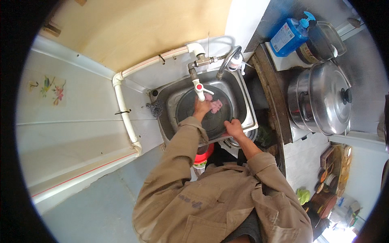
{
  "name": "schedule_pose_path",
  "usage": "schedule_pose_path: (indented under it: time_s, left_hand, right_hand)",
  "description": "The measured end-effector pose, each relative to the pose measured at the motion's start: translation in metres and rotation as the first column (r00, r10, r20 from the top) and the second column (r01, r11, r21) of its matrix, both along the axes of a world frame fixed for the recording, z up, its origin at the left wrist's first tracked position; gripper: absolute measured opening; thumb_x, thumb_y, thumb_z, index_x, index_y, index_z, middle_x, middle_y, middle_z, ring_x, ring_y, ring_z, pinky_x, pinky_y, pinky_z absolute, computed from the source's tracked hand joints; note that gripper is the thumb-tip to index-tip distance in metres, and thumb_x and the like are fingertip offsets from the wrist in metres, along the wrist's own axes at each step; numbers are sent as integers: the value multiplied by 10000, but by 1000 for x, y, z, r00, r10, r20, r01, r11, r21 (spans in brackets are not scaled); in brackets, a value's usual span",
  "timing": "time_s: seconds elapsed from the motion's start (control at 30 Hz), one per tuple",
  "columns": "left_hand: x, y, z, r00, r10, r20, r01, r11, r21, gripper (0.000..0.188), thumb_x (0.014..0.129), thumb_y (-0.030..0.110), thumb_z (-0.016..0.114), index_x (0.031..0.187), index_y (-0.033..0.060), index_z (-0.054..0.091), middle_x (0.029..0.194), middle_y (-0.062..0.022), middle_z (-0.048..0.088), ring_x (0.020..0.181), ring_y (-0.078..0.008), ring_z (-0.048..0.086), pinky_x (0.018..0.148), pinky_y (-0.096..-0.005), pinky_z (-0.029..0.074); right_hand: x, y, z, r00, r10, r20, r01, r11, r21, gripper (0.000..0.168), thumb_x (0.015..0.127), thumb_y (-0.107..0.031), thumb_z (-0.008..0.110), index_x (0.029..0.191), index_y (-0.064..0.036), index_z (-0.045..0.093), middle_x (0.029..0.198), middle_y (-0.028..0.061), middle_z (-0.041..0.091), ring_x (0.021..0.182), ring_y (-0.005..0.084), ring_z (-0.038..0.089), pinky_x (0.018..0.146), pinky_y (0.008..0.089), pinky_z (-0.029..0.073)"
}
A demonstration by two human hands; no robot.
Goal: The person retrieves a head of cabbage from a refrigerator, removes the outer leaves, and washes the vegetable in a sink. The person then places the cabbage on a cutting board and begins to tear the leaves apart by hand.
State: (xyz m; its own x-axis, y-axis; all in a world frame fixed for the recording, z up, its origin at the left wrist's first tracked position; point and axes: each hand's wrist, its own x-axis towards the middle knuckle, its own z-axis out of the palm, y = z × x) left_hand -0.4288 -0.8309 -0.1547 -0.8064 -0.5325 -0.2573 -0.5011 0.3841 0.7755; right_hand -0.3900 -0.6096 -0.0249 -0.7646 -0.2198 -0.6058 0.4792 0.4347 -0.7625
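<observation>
In a stainless steel sink (242,91) lies a round dark pan (190,121), tilted against the front side. My left hand (201,107) is inside it, its fingers on a pink cloth (216,106), partly under the tap; whether it grips the cloth is unclear. My right hand (234,128) is closed at the pan's right front rim, holding it. Just above my left hand hangs a white plastic tap (199,88) with a red-dotted lever. A curved metal spout (224,65) stands behind the pan to the right.
A dark scouring pad (155,108) sits at the sink's left edge. White pipe (124,117) runs along the wall. To the right are a large lidded steel pot (329,97) and a blue pump bottle (288,38). Below the sink's front shows a red basin (204,156).
</observation>
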Motion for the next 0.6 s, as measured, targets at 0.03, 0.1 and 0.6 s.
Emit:
schedule_pose_path:
  time_s: [0.03,0.1,0.6]
  left_hand:
    - [2,-3,15,1000,27,10,-26,1000,-15,240,940,184,578,1112,35,654,1013,-227,706,941,-433,686,813,-504,545]
    - [11,-19,59,877,-388,283,466,831,-303,269,988,223,532,1186,61,615,1130,-241,679,1044,-431,662,866,-516,542]
    - [62,-44,36,938,339,-69,-190,672,715,196,824,119,716,946,-27,671,888,-65,668,748,-154,617,628,-330,483]
  right_hand:
    - [-8,14,-28,997,-38,-69,40,999,34,318,895,-185,644,731,79,578,689,157,609,598,307,673,501,457,614]
    - [-21,33,-63,988,-138,-66,142,989,51,332,887,-195,652,702,63,552,678,157,610,567,290,665,463,431,593]
    - [-64,50,-53,936,-179,302,165,984,71,326,885,-168,682,1044,101,590,927,183,675,843,364,717,702,502,641]
